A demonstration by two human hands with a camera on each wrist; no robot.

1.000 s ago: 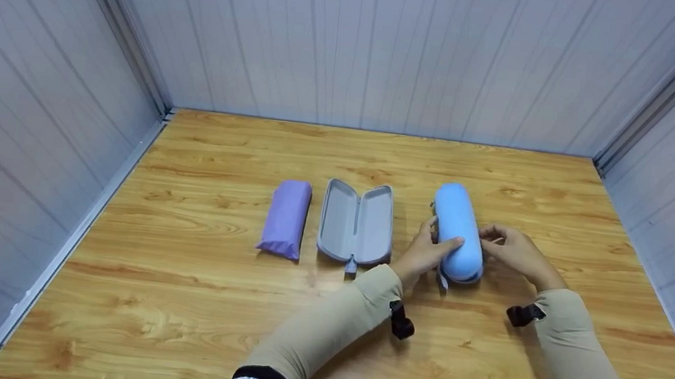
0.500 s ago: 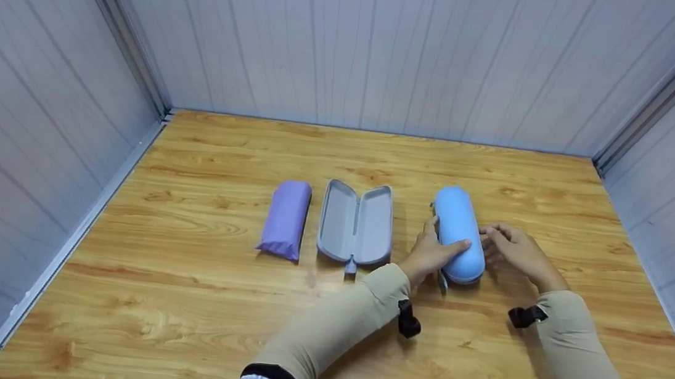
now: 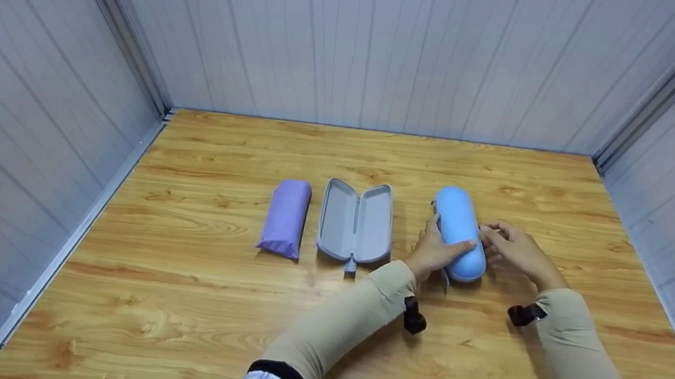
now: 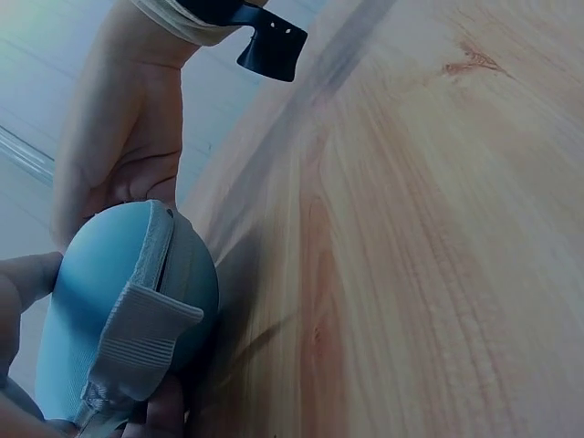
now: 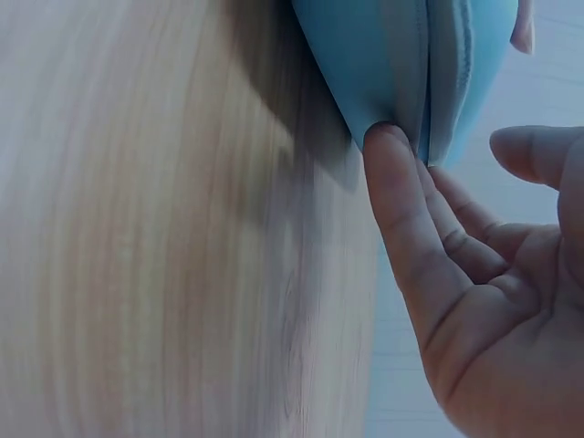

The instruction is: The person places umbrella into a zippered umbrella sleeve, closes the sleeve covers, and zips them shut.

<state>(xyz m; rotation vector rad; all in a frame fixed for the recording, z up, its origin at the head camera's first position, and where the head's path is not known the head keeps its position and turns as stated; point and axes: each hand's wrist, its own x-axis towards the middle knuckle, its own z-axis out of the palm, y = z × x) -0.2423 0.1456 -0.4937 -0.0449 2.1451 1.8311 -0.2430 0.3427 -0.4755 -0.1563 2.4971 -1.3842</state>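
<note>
My left hand [image 3: 436, 248] grips the blue zippered glasses case [image 3: 457, 219], its thumb over the top and its other fingers along the left side. The case lies lengthwise on the table. A ribbed fabric tab [image 4: 137, 338] sticks out from its near end in the left wrist view. My right hand [image 3: 517, 250] is at the case's right side. In the right wrist view its fingertips [image 5: 388, 151] touch the case beside the zipper seam, while the thumb [image 5: 525, 153] stands apart. A narrow gap shows between the zipper edges there.
Left of the hands, a grey glasses case [image 3: 374, 224] lies spread open on the wooden table [image 3: 177, 310]. Further left lies a purple wrapped packet [image 3: 285, 218]. Pale panel walls [image 3: 351, 48] stand at the back and both sides.
My left hand has shifted slightly right, its thumb further over the blue case, whose near end has swung a little right. My right hand's thumb and fingers have loosened beside it.
</note>
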